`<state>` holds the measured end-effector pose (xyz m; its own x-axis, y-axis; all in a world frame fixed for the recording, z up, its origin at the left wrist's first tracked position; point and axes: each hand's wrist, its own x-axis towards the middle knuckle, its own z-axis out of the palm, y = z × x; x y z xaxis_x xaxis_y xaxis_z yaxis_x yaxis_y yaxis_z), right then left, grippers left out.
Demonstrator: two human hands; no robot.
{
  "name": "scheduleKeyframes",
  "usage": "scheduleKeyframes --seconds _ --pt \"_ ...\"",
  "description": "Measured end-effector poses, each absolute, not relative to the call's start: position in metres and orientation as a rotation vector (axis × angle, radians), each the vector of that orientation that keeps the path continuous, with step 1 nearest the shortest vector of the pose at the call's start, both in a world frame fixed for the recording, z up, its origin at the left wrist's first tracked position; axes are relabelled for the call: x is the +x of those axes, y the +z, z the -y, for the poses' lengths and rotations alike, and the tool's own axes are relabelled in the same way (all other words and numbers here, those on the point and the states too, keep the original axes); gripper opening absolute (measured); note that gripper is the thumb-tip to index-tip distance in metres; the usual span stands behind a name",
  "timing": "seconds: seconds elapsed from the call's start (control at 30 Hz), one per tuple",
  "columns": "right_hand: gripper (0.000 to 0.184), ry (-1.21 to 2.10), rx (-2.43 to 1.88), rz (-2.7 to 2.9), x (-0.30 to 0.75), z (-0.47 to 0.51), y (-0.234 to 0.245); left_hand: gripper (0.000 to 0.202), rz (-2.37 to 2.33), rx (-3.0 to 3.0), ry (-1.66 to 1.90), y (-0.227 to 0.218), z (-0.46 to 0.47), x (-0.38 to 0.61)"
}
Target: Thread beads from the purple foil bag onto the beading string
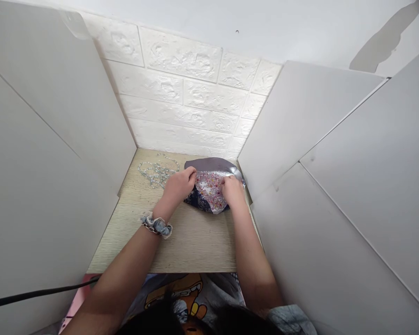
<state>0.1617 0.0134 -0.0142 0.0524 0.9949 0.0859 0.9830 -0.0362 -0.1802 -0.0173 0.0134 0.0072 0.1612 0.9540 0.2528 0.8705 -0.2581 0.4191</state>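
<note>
A clear plastic bag of small pink and multicoloured beads (214, 195) lies on a dark patterned pouch (197, 200) with a greyish-purple upper part (209, 164), near the back of the table. My left hand (179, 186) is closed in a pinch at the upper left edge of the bead bag. At the bag's right side, my right hand (233, 190) has its fingers curled together on the plastic; the fingertips are partly hidden. A scrunchie (157, 225) and a chain bracelet circle my left wrist. Left of the pouch lies a tangle of pale blue-and-white bead strands (157, 173).
The light wooden tabletop (192, 246) is hemmed in by a white panel at left (101, 121), another at right (265, 139), and a white brick-pattern wall (181, 102) behind. A black cable (38, 294) crosses at lower left.
</note>
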Motion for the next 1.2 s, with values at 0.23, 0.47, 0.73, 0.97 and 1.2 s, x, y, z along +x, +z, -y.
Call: scheduleKeyframes --seconds 0.23,0.47,0.73,0.97,1.2 --pt "0.034 0.196 -2.374 1.709 0.166 -0.013 -0.01 0.033 -2.067 2.161 0.714 0.013 -0.019 -0.027" --pt "0.035 0.235 -2.417 1.654 0.165 -0.021 -0.016 0.028 -2.052 2.007 0.726 0.011 -0.026 -0.033" --pt "0.034 0.299 -2.242 1.694 0.152 -0.038 -0.027 0.023 -1.881 1.869 0.782 0.01 -0.03 -0.035" --pt "0.039 0.382 -2.028 1.949 0.128 -0.055 -0.023 0.021 -1.755 1.828 0.846 0.007 -0.031 -0.035" --pt "0.039 0.439 -1.622 2.277 0.101 -0.046 -0.031 0.02 -1.697 1.781 0.852 0.008 -0.03 -0.032"
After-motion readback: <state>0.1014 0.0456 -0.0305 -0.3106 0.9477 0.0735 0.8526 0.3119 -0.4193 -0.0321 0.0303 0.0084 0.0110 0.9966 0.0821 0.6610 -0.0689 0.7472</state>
